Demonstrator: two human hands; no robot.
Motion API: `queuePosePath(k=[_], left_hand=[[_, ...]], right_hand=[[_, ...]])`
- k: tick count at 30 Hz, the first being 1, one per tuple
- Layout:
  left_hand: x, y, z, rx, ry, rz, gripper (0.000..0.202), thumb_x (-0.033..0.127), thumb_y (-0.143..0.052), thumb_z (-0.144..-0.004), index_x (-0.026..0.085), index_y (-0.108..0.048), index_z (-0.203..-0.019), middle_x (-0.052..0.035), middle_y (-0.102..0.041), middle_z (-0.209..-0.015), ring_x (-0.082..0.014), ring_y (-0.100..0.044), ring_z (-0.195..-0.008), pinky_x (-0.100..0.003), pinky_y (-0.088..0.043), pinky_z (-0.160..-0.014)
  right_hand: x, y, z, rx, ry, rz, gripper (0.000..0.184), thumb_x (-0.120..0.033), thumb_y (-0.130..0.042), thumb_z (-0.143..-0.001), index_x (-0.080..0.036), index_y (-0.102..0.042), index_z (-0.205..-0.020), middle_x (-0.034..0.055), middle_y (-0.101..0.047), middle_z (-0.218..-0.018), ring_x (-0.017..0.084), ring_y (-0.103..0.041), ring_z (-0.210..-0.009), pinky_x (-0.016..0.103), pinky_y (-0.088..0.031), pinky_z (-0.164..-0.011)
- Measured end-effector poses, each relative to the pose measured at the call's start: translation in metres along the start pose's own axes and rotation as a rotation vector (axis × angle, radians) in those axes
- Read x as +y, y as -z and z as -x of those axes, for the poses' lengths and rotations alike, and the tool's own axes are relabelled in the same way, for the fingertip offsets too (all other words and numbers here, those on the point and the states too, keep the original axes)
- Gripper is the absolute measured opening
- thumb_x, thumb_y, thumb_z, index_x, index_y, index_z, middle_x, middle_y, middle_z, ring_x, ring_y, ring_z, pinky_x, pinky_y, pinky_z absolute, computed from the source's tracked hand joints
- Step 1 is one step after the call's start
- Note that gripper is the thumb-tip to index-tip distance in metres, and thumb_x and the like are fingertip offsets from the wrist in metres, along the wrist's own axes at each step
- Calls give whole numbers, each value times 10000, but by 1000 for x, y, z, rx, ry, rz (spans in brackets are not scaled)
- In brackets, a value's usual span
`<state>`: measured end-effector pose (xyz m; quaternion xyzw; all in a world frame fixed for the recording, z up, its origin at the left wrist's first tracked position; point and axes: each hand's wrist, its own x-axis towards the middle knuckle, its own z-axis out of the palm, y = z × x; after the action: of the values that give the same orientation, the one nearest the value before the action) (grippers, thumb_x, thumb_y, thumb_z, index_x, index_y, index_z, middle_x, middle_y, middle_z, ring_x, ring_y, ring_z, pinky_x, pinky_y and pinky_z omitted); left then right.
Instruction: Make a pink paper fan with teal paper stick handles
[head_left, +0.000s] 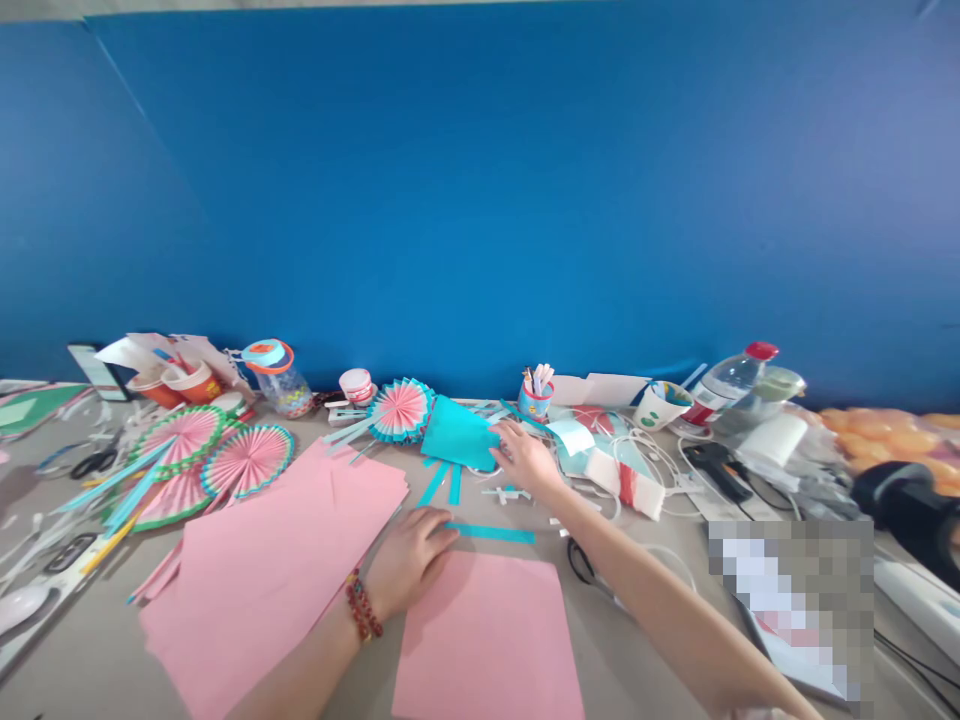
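My left hand (411,558) rests on the table with its fingers curled, touching the near end of a teal paper strip (491,533) beside a pink sheet (487,640); a bead bracelet (363,606) sits on its wrist. My right hand (525,458) reaches forward with fingers flat and apart, touching the edge of a teal folded paper piece (459,434). A pink-and-teal pleated paper fan (401,410) lies just left of that piece.
A stack of pink paper (277,560) lies at left, with more paper fans (217,465) beyond it. Scissors (581,565) lie under my right forearm. Cups, a jar (279,378), a water bottle (731,385), cables and a glue gun crowd the back and right.
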<state>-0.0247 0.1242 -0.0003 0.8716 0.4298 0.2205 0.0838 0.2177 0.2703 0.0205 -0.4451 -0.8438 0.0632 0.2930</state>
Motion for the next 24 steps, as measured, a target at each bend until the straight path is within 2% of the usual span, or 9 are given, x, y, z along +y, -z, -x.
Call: queuePosePath(k=[2,5,9,11,13,16,17,21,24], left_hand=[[-1,-1,0,0,-13,-11,332,139,-508,-910,236,-619,-1208,-99,-614,-1233,-257,-568,-1150,-475,-493,-979],[-4,-2,2,-16,-25,-16,373,129,-519,-885,242,-601,-1231,-101,-603,-1261,-259,-557,-1175,-471,-488,-988],[-5,0,3,-38,-28,-7,410,107,-535,-843,238,-589,-1228,-91,-594,-1287,-257,-545,-1190,-461,-469,-1013],[-5,1,3,-36,-29,-5,418,100,-534,-839,235,-585,-1231,-91,-594,-1287,-255,-541,-1194,-457,-463,-1020],[-5,1,2,-28,-31,-6,413,97,-528,-851,236,-584,-1235,-92,-595,-1286,-256,-538,-1199,-459,-462,-1021],[-4,1,1,-21,-33,0,389,110,-522,-879,241,-586,-1240,-96,-598,-1277,-257,-540,-1195,-469,-469,-1010],[-4,1,1,-23,-33,2,384,115,-522,-885,240,-586,-1243,-99,-598,-1273,-257,-542,-1190,-472,-472,-1005],[-4,0,1,-33,-23,-3,369,127,-525,-898,232,-590,-1245,-100,-596,-1263,-258,-544,-1182,-467,-479,-1001],[-4,1,1,-42,-13,1,351,141,-530,-907,235,-593,-1240,-92,-591,-1271,-257,-537,-1193,-458,-477,-1010]], right_hand=[[-5,2,-8,22,54,-53,317,-226,-532,-934,-196,-627,-1235,86,-632,-1277,254,-682,-1017,297,-540,-822],[-15,12,-22,116,94,-136,322,-222,-419,-982,-180,-621,-1229,97,-630,-1290,261,-599,-1196,340,-491,-983],[-24,36,-34,393,55,-238,356,-250,-408,-985,-212,-545,-1312,130,-576,-1363,280,-511,-1303,473,-433,-1070],[-25,39,-35,477,38,-261,401,-260,-428,-979,-230,-488,-1374,133,-539,-1408,295,-472,-1341,519,-402,-1091],[-24,32,-34,396,48,-223,460,-271,-429,-978,-223,-424,-1435,136,-477,-1469,293,-430,-1376,512,-390,-1105],[-17,9,-34,58,95,-73,566,-289,-441,-962,-171,-326,-1504,151,-370,-1547,279,-412,-1391,438,-432,-1083],[-15,1,-34,-5,100,-47,594,-284,-464,-946,-173,-319,-1511,148,-371,-1549,282,-444,-1367,419,-464,-1048],[-10,-12,-28,-103,74,28,657,-214,-498,-895,-205,-306,-1523,141,-344,-1567,317,-545,-1247,410,-530,-912],[-13,-8,-10,-142,21,81,578,-138,-500,-867,-195,-434,-1439,149,-436,-1498,307,-555,-1204,408,-504,-923]])
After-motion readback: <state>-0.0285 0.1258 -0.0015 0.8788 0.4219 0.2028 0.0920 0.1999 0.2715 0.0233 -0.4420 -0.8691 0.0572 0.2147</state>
